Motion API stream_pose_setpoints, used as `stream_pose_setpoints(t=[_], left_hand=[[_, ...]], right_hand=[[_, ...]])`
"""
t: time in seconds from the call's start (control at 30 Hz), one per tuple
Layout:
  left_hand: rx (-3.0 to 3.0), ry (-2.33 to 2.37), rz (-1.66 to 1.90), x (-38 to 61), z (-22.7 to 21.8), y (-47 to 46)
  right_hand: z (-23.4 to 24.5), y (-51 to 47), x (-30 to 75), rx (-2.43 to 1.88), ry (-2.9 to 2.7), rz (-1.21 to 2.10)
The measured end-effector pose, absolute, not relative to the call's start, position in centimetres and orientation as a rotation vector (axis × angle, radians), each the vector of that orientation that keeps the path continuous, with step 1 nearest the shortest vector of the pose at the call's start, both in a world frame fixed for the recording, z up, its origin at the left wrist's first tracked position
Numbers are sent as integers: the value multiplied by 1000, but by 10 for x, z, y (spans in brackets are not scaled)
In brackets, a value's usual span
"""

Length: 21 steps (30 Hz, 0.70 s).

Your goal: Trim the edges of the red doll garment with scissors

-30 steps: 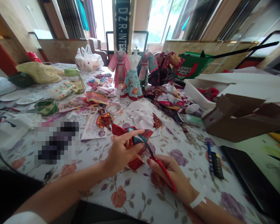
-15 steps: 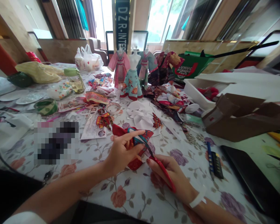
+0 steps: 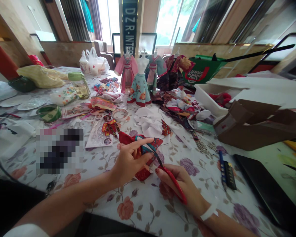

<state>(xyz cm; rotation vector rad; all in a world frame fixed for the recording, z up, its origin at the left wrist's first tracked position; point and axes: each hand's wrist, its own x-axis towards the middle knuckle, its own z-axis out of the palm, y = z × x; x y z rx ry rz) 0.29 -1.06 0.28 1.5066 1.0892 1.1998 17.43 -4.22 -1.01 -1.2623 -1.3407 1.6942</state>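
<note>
My left hand (image 3: 130, 161) pinches a small piece of red fabric with teal and gold trim (image 3: 148, 148), its fingers lying across the top. My right hand (image 3: 177, 184) holds a pair of red-handled scissors (image 3: 174, 182). Their thin dark blades (image 3: 156, 156) reach up into the fabric's teal edge. Part of the blades is hidden by the cloth and my left fingers. Both hands are just above the floral tablecloth (image 3: 135, 205), near the table's front edge.
Dressed doll mannequins (image 3: 139, 82) stand at the back among ribbons, fabric scraps and white cloth (image 3: 150, 121). To the right are a white box (image 3: 207, 98), brown cardboard (image 3: 249, 126), a dark tablet (image 3: 266, 187) and pens (image 3: 227, 174).
</note>
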Motion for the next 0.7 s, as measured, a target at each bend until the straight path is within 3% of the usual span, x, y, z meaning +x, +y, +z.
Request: stream_pose_setpoints(t=[0.7], left_hand=[[1504,1086,1194,4,2,-12]], right_hand=[[-9,-42,173,-1299,-1345,1671]])
